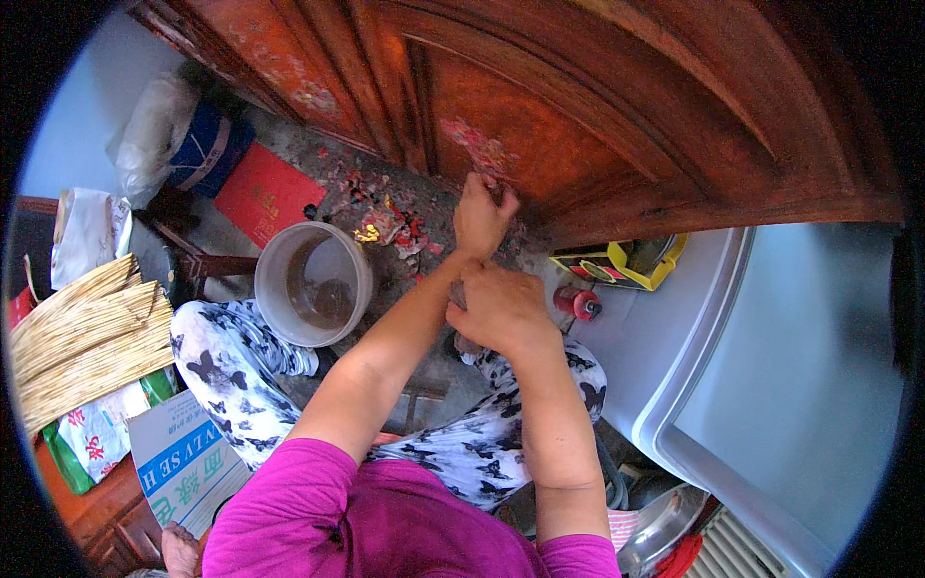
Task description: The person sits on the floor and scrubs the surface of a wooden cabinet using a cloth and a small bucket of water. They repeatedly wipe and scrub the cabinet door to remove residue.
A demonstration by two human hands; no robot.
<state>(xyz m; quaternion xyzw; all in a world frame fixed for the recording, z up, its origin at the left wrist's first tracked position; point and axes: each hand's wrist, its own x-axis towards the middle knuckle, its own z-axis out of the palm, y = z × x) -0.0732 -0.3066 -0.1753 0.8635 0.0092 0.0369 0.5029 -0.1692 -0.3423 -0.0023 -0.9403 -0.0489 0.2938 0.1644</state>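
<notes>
The left hand [482,214] reaches up to the big reddish wooden door [540,116], its fingers pinched on a patch of torn paper [487,154] stuck to the panel. The right hand [499,310] sits lower, over the knee, curled shut; whether it holds anything I cannot tell. Right of the person stands a large pale grey plastic bin [732,366]. Left of the arms is a white bucket [313,282] with murky water. Red paper scraps [390,223] litter the floor just below the door. A small red cap [578,303] lies beside the right hand.
</notes>
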